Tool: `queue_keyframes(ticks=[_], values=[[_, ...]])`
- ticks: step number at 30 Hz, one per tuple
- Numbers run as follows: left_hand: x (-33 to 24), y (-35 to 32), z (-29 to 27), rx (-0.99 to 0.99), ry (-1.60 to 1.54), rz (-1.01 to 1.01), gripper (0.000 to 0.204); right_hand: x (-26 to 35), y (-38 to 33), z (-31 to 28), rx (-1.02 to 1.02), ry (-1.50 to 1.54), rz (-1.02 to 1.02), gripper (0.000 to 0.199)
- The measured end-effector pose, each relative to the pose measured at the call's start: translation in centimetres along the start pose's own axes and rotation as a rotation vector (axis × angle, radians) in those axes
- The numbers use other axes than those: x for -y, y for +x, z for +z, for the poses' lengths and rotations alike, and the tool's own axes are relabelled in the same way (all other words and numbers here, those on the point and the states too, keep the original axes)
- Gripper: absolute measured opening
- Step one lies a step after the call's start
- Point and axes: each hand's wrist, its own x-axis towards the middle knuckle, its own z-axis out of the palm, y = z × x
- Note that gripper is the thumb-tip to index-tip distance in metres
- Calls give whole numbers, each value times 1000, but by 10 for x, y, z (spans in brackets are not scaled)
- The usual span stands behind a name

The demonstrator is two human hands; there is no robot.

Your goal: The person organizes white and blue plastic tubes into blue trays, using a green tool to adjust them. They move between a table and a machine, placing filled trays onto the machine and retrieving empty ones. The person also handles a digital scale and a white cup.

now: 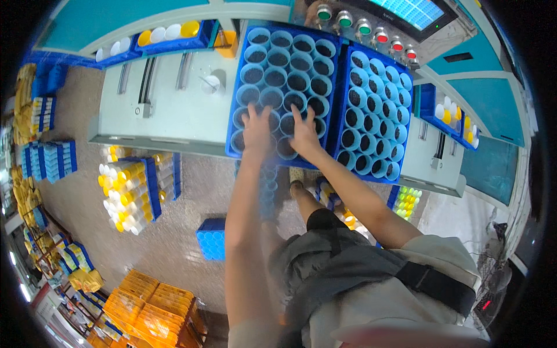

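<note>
A blue crate point(231, 100) on the machine's pale bench holds rows of light-blue cups with dark contents at their bottoms. Over the near rows of cups, my left hand point(256, 132) has its fingers spread, with the tips at the rims. My right hand point(304, 132) lies to its right, fingers likewise apart and reaching over a light-blue cup point(287, 124). Neither hand visibly lifts a cup. Beside this crate on the right stands a second blue crate point(333, 119), also filled with light-blue cups point(370, 122).
A control panel with a screen point(406, 13) and green and red buttons point(380, 36) is behind the crates. A small white cup point(211, 84) stands on the bench point(168, 113). Stacked white and yellow cups point(123, 194), a blue crate point(212, 239) and orange crates point(152, 307) occupy the floor.
</note>
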Motion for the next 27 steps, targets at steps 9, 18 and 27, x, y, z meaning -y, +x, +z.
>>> queue_keyframes(ticks=[9, 18, 27], values=[[-19, -94, -40, -485, -288, 295, 53, 32, -94, -44, -307, -3, -238, 82], [45, -327, 4, -264, -379, 76, 47, 26, -305, 63, -278, -200, -179, 85], [332, -367, 325, 118, -273, -277, 57, -139, -276, 457, 361, -64, 172, 86]])
